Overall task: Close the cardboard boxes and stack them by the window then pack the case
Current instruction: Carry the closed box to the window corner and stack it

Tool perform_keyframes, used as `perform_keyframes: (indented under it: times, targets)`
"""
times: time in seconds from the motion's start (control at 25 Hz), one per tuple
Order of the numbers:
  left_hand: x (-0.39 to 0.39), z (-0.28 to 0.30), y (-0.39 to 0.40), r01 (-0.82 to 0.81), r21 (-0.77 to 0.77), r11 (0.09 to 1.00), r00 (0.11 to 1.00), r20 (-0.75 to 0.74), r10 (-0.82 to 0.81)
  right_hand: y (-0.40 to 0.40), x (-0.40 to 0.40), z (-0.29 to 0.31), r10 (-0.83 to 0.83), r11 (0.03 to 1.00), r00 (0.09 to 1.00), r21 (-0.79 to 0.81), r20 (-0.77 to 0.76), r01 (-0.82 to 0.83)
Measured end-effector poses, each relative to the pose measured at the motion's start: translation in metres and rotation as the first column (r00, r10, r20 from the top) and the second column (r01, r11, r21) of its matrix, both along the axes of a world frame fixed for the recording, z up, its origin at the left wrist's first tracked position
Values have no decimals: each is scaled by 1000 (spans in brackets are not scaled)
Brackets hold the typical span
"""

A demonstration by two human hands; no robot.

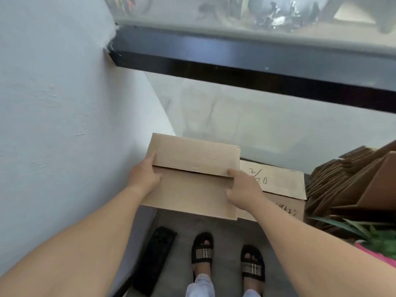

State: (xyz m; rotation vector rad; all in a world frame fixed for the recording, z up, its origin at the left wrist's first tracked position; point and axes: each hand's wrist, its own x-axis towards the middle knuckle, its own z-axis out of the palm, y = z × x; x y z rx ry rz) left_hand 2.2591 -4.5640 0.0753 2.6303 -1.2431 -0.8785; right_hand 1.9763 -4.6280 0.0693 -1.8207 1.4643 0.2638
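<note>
Window (246, 116) fills the upper and mid frame, dark frame bar crossing diag. from upper left to right edge; wall (53, 103) takes the left side.

Box (192, 179), closed, sits centre frame, held up w/ both hands in front of the window and just right of the wall. Long axis runs left-right across the frame, tilted a bit down to the right; flap seam runs along it.

Lower box (276, 183), right of centre, partly under the held one, has "2/20" handwritten on its flap and more writing on the front flap. It lies right at the window's base.

Cardboard stack (353, 183) at right edge, w/ plant (364, 234) leaves below it. Dark case (154, 258) at bottom, left of the feet in sandals (202, 249).

Left hand (143, 179) grasps the box's left end, thumb on the top flap. Right hand (244, 187) grasps the right end, thumb at the seam, fingers curled over the edge.

Key relation, prob.: the lower box lies down and right of the held one, nearer the right hand. So the set-down likely shifts right and down, keeping the long axis parallel to the window. Whether the box already rests on anything: can't tell.
</note>
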Motion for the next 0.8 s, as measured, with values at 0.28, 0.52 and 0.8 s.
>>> perform_keyframes:
  times: [0.28, 0.52, 0.8]
  targets:
    - [37, -49, -10, -34, -51, 998, 999, -15, 33, 11, 29, -44, -62, 994, 998, -84, 18, 63]
    - [54, -59, -10, -25, -36, 999, 1000, -9, 25, 5, 42, -53, -32, 992, 999, -121, -5, 31]
    - [53, -64, -19, 14, -66, 998, 1000, -11, -15, 4, 34, -53, -6, 989, 1000, -147, -6, 5]
